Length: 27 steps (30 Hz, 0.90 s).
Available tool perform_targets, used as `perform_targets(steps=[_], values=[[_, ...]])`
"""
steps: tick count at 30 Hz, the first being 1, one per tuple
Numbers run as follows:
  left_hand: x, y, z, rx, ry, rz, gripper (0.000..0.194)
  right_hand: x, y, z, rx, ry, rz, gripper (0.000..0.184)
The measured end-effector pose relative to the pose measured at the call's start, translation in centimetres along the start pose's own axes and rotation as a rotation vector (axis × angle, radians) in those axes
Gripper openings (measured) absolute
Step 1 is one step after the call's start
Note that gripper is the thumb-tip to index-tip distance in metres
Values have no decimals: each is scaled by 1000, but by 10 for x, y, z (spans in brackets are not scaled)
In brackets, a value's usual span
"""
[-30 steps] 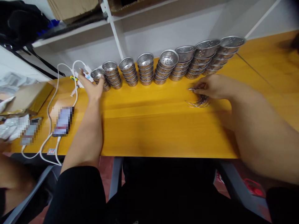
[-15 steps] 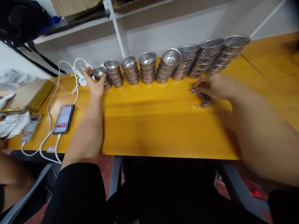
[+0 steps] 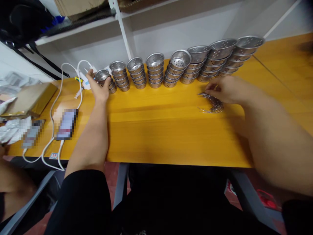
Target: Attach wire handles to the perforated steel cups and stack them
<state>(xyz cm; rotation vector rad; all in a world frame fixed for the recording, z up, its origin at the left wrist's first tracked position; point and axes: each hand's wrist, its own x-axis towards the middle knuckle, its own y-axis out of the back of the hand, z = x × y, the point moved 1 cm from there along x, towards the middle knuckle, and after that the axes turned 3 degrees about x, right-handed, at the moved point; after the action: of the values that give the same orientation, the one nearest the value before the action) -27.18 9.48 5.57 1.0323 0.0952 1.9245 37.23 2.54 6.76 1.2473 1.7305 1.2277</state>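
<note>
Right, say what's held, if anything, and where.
Left hand apparently grips leftmost round silver perforated metal cup near its rim. Right hand: at thin, curved silver wires; hold unclear.

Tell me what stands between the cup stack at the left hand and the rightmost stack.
Six more stacks of perforated metal cups, in a row on the table, as the head view shows.

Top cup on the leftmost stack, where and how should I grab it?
I'd probably pinch the top cup across its rim, thumb right and fingers left, coming from the near side, where the left hand is: its round mouth opens upward, and the second stack stands close on its right.
</note>
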Motion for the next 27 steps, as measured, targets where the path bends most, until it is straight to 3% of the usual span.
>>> perform_targets(steps=[3, 8, 12, 15, 19, 22, 24, 27], values=[[-2, 0, 3, 25, 76, 145, 100, 0, 0, -2, 4, 3, 3, 12], [-6, -5, 7, 32, 63, 173, 114, -1, 2, -6, 6, 13, 23, 15], [0, -1, 17, -42, -65, 323, 146, -1, 3, -6, 14, 4, 22, 14], [8, 2, 49, -141, -183, 356, 157, -2, 4, -6, -2, -7, 32, 12], [-6, -21, 119, -196, -317, 146, 132, -2, 5, -6, 3, 48, 48, 11], [-49, -60, 166, -171, -293, -213, 111, -2, 5, -6, 11, 58, 58, 13], [-86, -87, 185, -183, -299, -366, 101, -3, 6, -7, 17, 44, 69, 14], [-128, -116, 189, -153, -286, -501, 92, -6, 7, -10, 36, 23, 98, 14]])
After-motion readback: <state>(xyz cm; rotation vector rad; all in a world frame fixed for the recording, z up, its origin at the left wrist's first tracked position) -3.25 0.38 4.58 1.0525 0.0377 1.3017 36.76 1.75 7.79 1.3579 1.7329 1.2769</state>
